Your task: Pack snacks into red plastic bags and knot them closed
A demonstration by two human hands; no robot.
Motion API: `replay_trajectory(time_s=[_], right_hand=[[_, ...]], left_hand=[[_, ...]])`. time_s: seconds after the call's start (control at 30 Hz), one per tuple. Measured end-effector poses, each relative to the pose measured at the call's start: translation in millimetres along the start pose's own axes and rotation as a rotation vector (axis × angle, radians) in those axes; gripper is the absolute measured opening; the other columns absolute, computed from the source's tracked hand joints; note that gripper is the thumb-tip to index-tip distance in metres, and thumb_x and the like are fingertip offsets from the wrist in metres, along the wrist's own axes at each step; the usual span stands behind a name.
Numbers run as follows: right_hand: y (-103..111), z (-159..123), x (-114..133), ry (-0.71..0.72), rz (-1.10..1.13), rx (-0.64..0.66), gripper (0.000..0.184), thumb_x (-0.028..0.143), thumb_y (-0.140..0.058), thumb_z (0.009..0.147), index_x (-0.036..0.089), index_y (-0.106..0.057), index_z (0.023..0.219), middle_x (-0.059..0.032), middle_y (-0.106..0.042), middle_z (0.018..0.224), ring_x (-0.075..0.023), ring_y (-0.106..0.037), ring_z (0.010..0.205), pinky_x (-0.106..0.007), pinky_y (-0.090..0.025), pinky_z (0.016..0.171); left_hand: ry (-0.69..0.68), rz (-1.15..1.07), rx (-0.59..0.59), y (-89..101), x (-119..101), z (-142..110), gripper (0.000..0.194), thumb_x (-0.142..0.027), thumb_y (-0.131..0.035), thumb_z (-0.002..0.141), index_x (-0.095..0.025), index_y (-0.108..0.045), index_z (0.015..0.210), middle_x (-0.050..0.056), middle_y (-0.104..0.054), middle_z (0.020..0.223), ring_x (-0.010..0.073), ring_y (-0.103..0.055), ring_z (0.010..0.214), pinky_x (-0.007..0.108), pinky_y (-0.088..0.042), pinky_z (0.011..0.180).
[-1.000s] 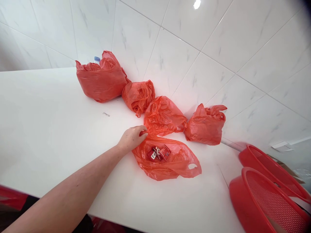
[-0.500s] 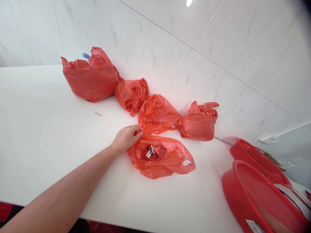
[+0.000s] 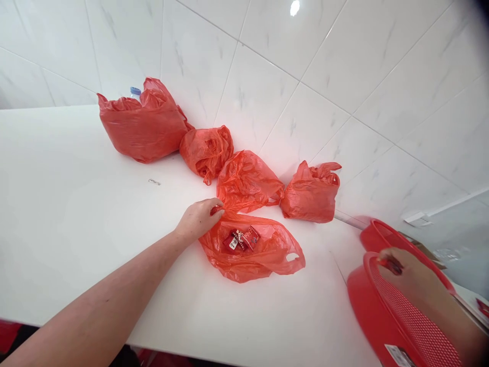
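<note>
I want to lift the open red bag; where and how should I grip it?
Probably by the handle at the right end of the open red bag, coming from the right: its loop gapes open there, while the left hand pinches the left end.

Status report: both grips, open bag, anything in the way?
Left grip: pinching open red plastic bag. Right grip: holding small reddish item, blurred, over nearer red plastic mesh basket. Printed red packets inside bag. Possible obstacle: basket rim.

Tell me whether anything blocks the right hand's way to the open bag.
Only the nearer basket's rim lies along it; the right hand appears above that. Nothing else visible stands before the open bag.
</note>
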State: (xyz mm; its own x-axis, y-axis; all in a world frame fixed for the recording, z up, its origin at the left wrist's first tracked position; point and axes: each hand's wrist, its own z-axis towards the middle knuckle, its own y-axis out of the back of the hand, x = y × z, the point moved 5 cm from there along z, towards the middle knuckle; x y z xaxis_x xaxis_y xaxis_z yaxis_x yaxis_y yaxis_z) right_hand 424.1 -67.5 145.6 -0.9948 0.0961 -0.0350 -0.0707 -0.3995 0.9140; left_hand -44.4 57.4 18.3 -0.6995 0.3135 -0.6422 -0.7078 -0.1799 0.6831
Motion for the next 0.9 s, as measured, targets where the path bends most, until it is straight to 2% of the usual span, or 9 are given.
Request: replay_trajectory(time_s=[0.1,0.23,0.33,0.4,0.5,0.6,0.67,0.8,0.9], right_hand=[[1,22,44,0.125,-0.010,0.072,0.006,0.021,-0.055,0.074,0.025,-0.054,0.078,-0.0025,-0.061,0.085,-0.0159,-0.057,0.069,-0.027,-0.043,0.056],[-5,25,158,0.450,0.012,0.098,0.011,0.014,-0.048,0.075,0.023,-0.051,0.079,0.0014,-0.056,0.085,-0.0110,-0.051,0.066,-0.023,-0.036,0.056],[-25,19,235,0.655,0.052,0.145,0.013,0.009,-0.046,0.075,0.021,-0.051,0.079,0.0008,-0.053,0.084,-0.0100,-0.048,0.066,-0.023,-0.034,0.058],[-40,15,268,0.740,0.066,0.172,0.018,0.005,-0.046,0.074,0.020,-0.053,0.080,0.0008,-0.051,0.083,-0.0098,-0.046,0.064,-0.023,-0.033,0.058],[-55,12,293,0.783,0.107,0.265,0.017,0.008,-0.049,0.075,0.021,-0.054,0.084,0.0007,-0.051,0.085,-0.0110,-0.046,0.066,-0.023,-0.037,0.061],[-54,16,286,0.717,0.225,0.339,0.021,0.024,-0.058,0.077,0.024,-0.056,0.099,-0.0013,-0.054,0.099,-0.0151,-0.053,0.082,-0.027,-0.044,0.072],[-44,24,261,0.591,0.263,0.258,0.033,0.033,-0.057,0.080,0.026,-0.053,0.112,-0.0038,-0.051,0.115,-0.0191,-0.052,0.100,-0.033,-0.044,0.085],[-20,30,164,0.252,0.115,-0.063,0.047,0.043,-0.049,0.082,0.023,-0.046,0.124,-0.0091,-0.046,0.129,-0.0265,-0.042,0.122,-0.042,-0.036,0.100],[-13,3,72,-0.026,-0.056,-0.153,0.061,0.051,-0.047,0.080,0.019,-0.039,0.132,-0.0173,-0.044,0.131,-0.0351,-0.035,0.126,-0.050,-0.036,0.097]], left_hand=[[-0.008,0.006,-0.016,-0.1,0,0,0.024,-0.036,-0.044,0.082,-0.025,-0.061,0.096,-0.001,-0.068,0.087,0.0163,-0.061,0.075,0.026,-0.042,0.069],[-0.005,0.001,-0.036,-0.3,1,0,0.024,-0.035,-0.044,0.082,-0.025,-0.061,0.096,0.000,-0.068,0.088,0.0165,-0.061,0.074,0.026,-0.043,0.069],[-0.015,-0.005,-0.041,-1.1,2,0,0.025,-0.035,-0.044,0.082,-0.025,-0.062,0.096,0.000,-0.068,0.087,0.0167,-0.061,0.075,0.026,-0.043,0.069],[-0.015,-0.004,-0.043,-1.2,2,0,0.026,-0.034,-0.044,0.082,-0.025,-0.062,0.097,0.000,-0.068,0.087,0.0172,-0.061,0.076,0.027,-0.043,0.071],[-0.012,-0.007,-0.044,-0.2,2,-1,0.026,-0.034,-0.043,0.082,-0.025,-0.062,0.097,0.001,-0.068,0.087,0.0178,-0.061,0.077,0.027,-0.043,0.071],[-0.009,-0.019,-0.033,0.8,1,-1,0.025,-0.035,-0.043,0.083,-0.025,-0.062,0.096,0.001,-0.068,0.087,0.0177,-0.061,0.077,0.027,-0.043,0.070],[-0.009,-0.022,-0.022,1.0,0,-1,0.025,-0.035,-0.043,0.083,-0.025,-0.062,0.095,0.001,-0.068,0.087,0.0176,-0.061,0.077,0.027,-0.043,0.070],[-0.019,-0.018,-0.016,0.5,-1,-1,0.024,-0.035,-0.043,0.084,-0.025,-0.062,0.095,0.001,-0.068,0.086,0.0173,-0.061,0.077,0.027,-0.043,0.069],[-0.023,-0.020,-0.016,0.0,-2,-1,0.025,-0.035,-0.043,0.084,-0.025,-0.062,0.095,0.001,-0.068,0.086,0.0171,-0.061,0.076,0.027,-0.043,0.069]])
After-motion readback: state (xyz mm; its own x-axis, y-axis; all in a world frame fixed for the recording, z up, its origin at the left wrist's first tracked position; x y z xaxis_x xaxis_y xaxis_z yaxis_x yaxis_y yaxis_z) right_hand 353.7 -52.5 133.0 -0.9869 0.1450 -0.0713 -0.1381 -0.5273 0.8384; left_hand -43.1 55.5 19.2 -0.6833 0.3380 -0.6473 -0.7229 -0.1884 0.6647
